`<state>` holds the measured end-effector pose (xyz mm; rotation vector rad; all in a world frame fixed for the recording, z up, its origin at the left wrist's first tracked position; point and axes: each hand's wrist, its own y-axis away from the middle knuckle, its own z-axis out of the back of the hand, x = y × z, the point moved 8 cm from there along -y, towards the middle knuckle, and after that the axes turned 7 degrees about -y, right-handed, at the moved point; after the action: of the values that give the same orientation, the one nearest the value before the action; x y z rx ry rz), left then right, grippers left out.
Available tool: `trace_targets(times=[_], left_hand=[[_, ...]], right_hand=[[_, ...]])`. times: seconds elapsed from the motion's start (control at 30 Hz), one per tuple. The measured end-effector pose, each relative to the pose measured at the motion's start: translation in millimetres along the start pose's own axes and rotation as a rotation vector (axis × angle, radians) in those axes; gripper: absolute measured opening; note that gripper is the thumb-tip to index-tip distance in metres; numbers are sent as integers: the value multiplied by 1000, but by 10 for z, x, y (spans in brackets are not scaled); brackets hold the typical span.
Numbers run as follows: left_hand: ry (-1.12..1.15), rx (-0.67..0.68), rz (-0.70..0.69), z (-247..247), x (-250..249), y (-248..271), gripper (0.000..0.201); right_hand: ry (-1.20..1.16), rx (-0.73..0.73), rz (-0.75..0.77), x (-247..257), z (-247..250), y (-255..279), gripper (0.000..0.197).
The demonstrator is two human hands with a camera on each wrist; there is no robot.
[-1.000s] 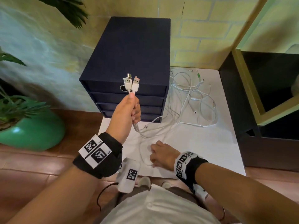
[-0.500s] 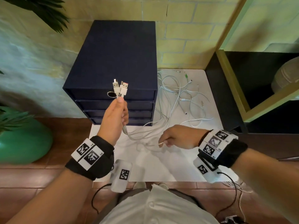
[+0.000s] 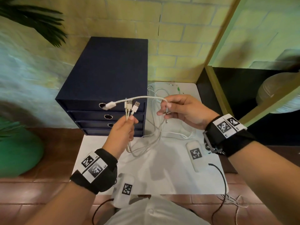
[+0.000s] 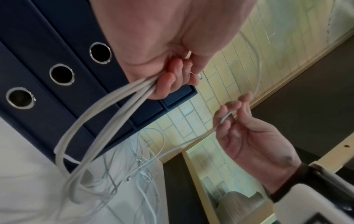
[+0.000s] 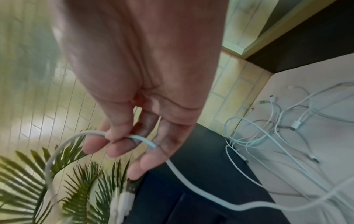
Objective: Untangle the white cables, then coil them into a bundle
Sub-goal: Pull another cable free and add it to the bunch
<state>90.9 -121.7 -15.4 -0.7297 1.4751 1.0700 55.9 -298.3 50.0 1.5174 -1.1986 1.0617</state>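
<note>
Head view: left hand (image 3: 121,135) clamps the plug ends (image 3: 131,108) upright; right hand (image 3: 181,109) pinches another cable (image 3: 141,97) just right of them.

Left wrist: strands (image 4: 107,115) loop down to the mat (image 4: 25,181).

Right wrist: the far tangle (image 5: 283,128) may snag if pulled.

The cables (image 3: 155,135) are white, one plug tip among them green (image 3: 178,91), on a white board (image 3: 162,172). Left of the board stands a dark navy drawer box (image 3: 112,69) with silver-ringed finger holes (image 3: 108,116). Behind the box the wall (image 3: 178,38) is yellow-green brick pattern, turning pale blue to its left. Further left of the box sits a bright green pot (image 3: 17,153). Both wristbands (image 3: 97,171) are black with black-and-white square-code tags. The floor (image 3: 48,192) is reddish-brown tile.
</note>
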Motion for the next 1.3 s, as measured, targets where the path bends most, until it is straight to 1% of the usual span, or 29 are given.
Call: trace_targets(times=[0.07, 0.17, 0.23, 0.33, 0.43, 0.53, 0.67, 0.9, 1.07, 1.3], left_hand=[[75, 11, 11, -83, -47, 50, 25], [277, 23, 54, -157, -109, 96, 24], [358, 32, 65, -188, -146, 119, 24], [318, 9, 29, -201, -185, 151, 22], [243, 1, -44, -223, -238, 170, 29], [167, 22, -85, -279, -267, 185, 34], [96, 37, -89, -334, -250, 188, 40], [35, -4, -114, -365, -313, 234, 36], [216, 42, -72, -423, -364, 236, 26], [315, 47, -47, -501, -419, 264, 25]], right_hand=[[74, 10, -32, -111, -22, -5, 17], [267, 90, -120, -338, -70, 24, 17], [340, 142, -171, -484, -102, 59, 18], [450, 199, -236, -667, -140, 124, 21], [517, 230, -292, -817, -153, 180, 21], [533, 219, -287, -864, -149, 198, 20], [542, 208, -254, -828, -180, 195, 18], [579, 216, -219, -807, -203, 195, 15], [619, 241, -216, -816, -202, 204, 13], [656, 248, -231, -909, -210, 215, 10]])
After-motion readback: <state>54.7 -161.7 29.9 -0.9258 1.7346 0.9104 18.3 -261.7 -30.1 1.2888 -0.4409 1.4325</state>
